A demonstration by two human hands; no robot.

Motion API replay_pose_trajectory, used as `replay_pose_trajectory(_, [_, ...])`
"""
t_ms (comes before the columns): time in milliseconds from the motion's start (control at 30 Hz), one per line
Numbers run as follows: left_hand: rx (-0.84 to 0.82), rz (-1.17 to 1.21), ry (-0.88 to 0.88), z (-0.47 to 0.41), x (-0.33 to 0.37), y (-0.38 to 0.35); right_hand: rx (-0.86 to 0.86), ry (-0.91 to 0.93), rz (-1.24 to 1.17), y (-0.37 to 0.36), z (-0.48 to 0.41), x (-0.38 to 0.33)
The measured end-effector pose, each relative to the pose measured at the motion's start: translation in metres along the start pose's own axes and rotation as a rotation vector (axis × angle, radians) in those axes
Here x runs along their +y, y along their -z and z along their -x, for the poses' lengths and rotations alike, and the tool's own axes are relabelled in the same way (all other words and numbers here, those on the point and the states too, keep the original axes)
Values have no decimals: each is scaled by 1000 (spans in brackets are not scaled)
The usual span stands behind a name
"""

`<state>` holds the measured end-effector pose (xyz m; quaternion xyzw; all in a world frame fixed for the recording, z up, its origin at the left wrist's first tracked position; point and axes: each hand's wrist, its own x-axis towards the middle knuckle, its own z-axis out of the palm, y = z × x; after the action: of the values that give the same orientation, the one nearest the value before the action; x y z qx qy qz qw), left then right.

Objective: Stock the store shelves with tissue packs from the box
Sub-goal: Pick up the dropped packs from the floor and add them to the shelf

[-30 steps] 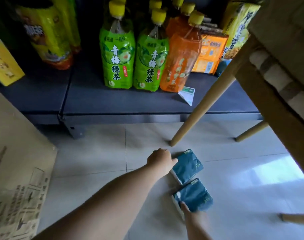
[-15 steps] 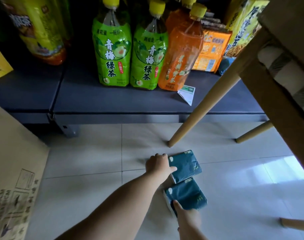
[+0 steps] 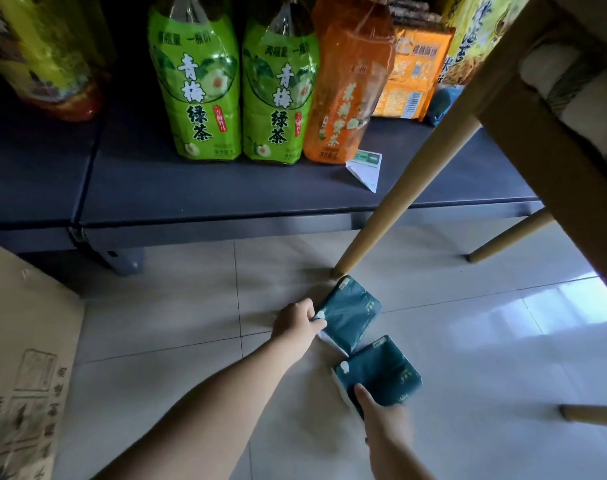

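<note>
Two dark teal tissue packs are low over the tiled floor in front of the shelf. My left hand (image 3: 296, 325) grips the left edge of the farther tissue pack (image 3: 350, 315), which is tilted near a wooden chair leg. My right hand (image 3: 381, 420) holds the nearer tissue pack (image 3: 381, 372) by its near corner, thumb on top. The dark low shelf (image 3: 225, 192) runs across the view above them. The cardboard box (image 3: 25, 368) stands at the left edge.
Two green tea bottles (image 3: 205, 88), an orange bottle (image 3: 347, 81) and yellow snack packs stand on the shelf, with a paper tag (image 3: 366, 168) in front. A wooden chair (image 3: 523, 109) leans in from the right; its legs (image 3: 399, 202) reach the floor beside the packs.
Both hands have closed on the packs and lifted them slightly. The farther pack has tilted up toward the chair leg. The view has shifted closer to the shelf.
</note>
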<state>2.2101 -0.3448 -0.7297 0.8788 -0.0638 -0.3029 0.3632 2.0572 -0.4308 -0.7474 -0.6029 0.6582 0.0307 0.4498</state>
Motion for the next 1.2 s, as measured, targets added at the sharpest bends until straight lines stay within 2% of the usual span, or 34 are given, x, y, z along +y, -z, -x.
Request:
replay_pose_trajectory(100, [12,48,37,2,-16,16,26,8,-59,4,2,-3])
replay_pose_trajectory(233, [22,224,138,4,-34,42,0,-1,-139,6,10,-13])
replay_pose_trajectory(367, [-13,596,244,9,-47,59,-48,21,-188,2,21,-20])
replay_pose_trajectory(500, [-81,798,276,17,-54,72,-84,41,-214,-1,30,-22])
replay_pose_trajectory(633, [-110,863,247,31,-49,88,-102,95,-230,3,38,-33])
replay_pose_trajectory(767, [12,987,296,67,-44,101,-150,151,-286,21,65,-43])
replay_pose_trajectory(933, [119,961,393,147,-43,116,-249,93,-291,45,134,-37])
replay_pose_trajectory(1067, [198,1039,514,223,-43,128,-238,40,-279,76,198,-24])
replay_pose_trajectory(1200, [201,1058,540,298,-25,147,-241,40,-227,121,260,-14])
